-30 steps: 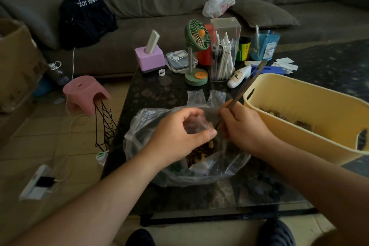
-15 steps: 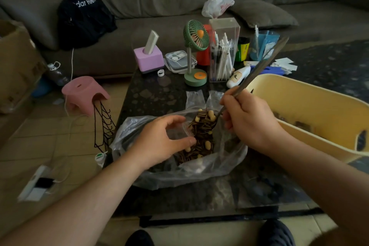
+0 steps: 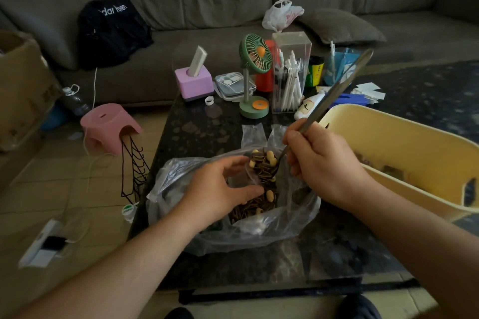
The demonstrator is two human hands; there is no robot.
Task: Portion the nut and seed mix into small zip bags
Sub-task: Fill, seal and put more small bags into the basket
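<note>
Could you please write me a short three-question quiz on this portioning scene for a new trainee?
1. True or false: the spoon in the right hand is heaped with the nut and seed mix.
2. What does the left hand pinch? A) a small clear zip bag B) the green desk fan C) the white bottle
3. Fill in: on the table, at the person's right, sits a yellow ____.

Key: 1 true; 2 A; 3 tub.
</note>
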